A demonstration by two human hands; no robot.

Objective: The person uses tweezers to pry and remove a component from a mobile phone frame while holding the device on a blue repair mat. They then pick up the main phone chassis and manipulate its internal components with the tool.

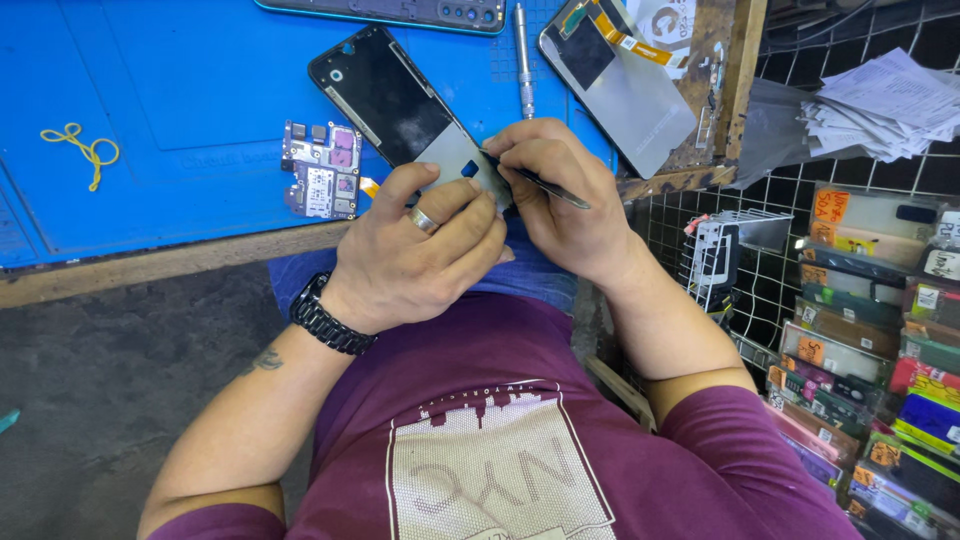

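left hand (420,255), ring and black watch on show, has its grip closed around the near end of the opened black phone frame with a grey metal plate (400,105), thumb pressed flat on top. right hand (560,200) pinches a thin dark metal tool, tweezers or a spudger, hard to say which (540,182), its tip landing right beside the left thumb on the plate. the frame angles away from the grip, far end lying on the blue mat covering the desk (180,80). just left of the grip, a small grey circuit board with purple patches (322,170) rests on the mat. beyond the right knuckles stands a silver screwdriver (523,50), and past that a detached grey phone screen with orange flex cable (615,80). far left, a yellow rubber band (82,148).
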